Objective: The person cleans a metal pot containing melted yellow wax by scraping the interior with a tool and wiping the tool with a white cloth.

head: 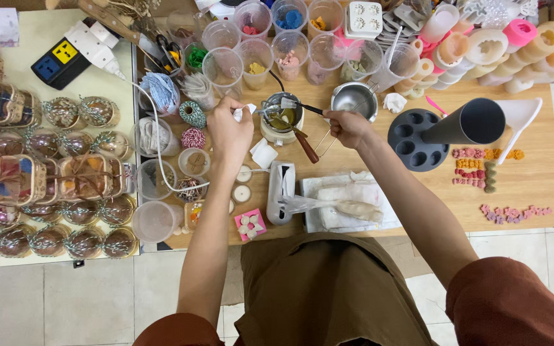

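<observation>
Pinching a white scrap w/ my left hand; right hand closed on a thin tool over the small pot, mid-table nr back edge.

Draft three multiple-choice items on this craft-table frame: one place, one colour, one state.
1. Where is the small pot with the wooden handle?
A. between the two hands
B. on the floor
C. inside the dark round mould

2. What colour is the small square box at the table's near edge?
A. blue
B. pink
C. black

3. What is the right hand doing?
A. resting flat on the table
B. hanging empty
C. holding a thin tool that reaches to the pot

Answers: 1 A, it sits between the left hand and the right hand; 2 B, it shows pink; 3 C, the fingers grip the tool.
</observation>
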